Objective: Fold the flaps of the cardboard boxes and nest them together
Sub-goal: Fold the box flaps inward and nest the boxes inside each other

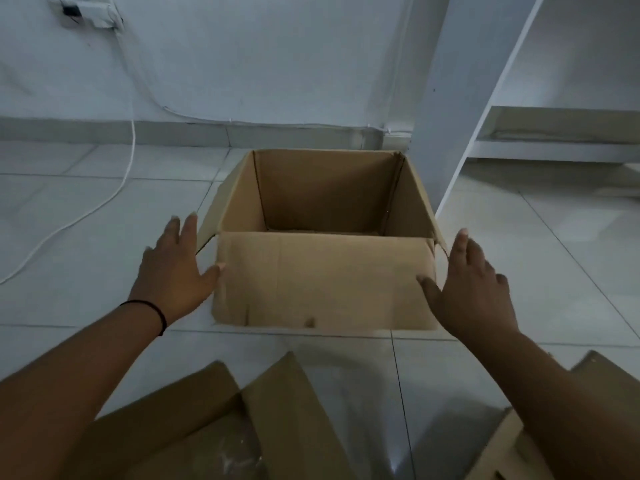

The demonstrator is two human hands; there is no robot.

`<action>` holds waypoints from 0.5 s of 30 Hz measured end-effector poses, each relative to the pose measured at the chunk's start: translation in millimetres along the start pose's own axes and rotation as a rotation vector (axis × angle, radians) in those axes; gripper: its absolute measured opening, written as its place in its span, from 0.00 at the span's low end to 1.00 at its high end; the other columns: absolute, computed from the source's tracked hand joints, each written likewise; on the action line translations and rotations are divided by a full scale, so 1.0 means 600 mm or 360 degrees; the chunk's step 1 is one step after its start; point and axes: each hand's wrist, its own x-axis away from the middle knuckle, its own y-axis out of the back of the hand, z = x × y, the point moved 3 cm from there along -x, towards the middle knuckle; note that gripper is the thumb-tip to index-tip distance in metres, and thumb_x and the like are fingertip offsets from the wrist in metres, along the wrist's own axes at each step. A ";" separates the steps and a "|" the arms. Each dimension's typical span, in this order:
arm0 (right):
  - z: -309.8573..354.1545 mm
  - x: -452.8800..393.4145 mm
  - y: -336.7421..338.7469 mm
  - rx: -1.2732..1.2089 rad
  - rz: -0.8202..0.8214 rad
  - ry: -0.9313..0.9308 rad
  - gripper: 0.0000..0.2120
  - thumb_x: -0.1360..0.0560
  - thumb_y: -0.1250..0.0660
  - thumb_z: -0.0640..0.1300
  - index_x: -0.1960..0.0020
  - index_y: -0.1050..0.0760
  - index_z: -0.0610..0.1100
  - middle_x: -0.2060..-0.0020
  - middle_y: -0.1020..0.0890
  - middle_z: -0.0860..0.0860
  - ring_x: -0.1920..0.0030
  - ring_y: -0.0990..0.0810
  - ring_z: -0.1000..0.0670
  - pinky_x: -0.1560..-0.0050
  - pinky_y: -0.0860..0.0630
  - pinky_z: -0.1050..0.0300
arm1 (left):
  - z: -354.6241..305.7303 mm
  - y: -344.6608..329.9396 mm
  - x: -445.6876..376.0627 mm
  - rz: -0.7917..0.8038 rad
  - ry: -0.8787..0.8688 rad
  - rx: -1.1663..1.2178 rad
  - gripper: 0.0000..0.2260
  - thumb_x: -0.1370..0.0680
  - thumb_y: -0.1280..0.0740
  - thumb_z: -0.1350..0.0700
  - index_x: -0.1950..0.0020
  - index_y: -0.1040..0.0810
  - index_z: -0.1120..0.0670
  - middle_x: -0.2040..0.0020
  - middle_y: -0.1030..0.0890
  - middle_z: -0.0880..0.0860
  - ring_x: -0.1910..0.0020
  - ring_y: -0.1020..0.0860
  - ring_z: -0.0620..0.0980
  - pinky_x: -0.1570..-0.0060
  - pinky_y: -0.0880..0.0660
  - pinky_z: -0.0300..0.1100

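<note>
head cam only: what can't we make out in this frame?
- Open box floor: head view, mostly hidden behind its near wall.
- Whether the left hand and right hand touch the box: motion blur, cannot tell.
- Cardboard near the bottom: cut off by the frame edge and both forearms; how many boxes is unclear.
- Wall socket: too small, partly cropped at the top.

Pale tiled floor [104,209] with thin dark grout lines. Bluish-white wall [242,57] behind, low skirting along its foot. Wall socket [93,13] at upper left; white cable [130,161] dropping from it, then curving across the tiles toward the left edge. White shelf unit [554,129] at right, standing on the floor.
</note>
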 end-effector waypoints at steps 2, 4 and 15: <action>0.005 0.063 0.020 -0.0016 -0.0069 0.0044 0.37 0.26 0.39 0.57 0.26 0.51 0.42 0.29 0.36 0.40 0.32 0.32 0.38 0.35 0.33 0.37 | 0.020 0.028 0.053 -0.0078 0.0021 0.0013 0.37 0.26 0.34 0.46 0.24 0.50 0.54 0.23 0.44 0.61 0.24 0.45 0.59 0.28 0.47 0.62; 0.016 0.132 0.031 0.0030 -0.0067 0.0140 0.32 0.25 0.39 0.55 0.27 0.45 0.42 0.30 0.33 0.40 0.31 0.33 0.39 0.34 0.35 0.38 | 0.040 0.057 0.112 -0.0116 0.0030 -0.0039 0.34 0.25 0.34 0.48 0.25 0.45 0.55 0.25 0.39 0.61 0.26 0.41 0.59 0.28 0.48 0.63; 0.102 0.461 0.044 -0.0023 0.0164 0.0448 0.21 0.25 0.38 0.54 0.35 0.27 0.46 0.40 0.22 0.47 0.40 0.25 0.45 0.40 0.30 0.48 | 0.207 0.177 0.462 0.0022 0.0505 -0.0077 0.20 0.26 0.35 0.47 0.37 0.24 0.55 0.37 0.24 0.59 0.38 0.26 0.58 0.30 0.40 0.57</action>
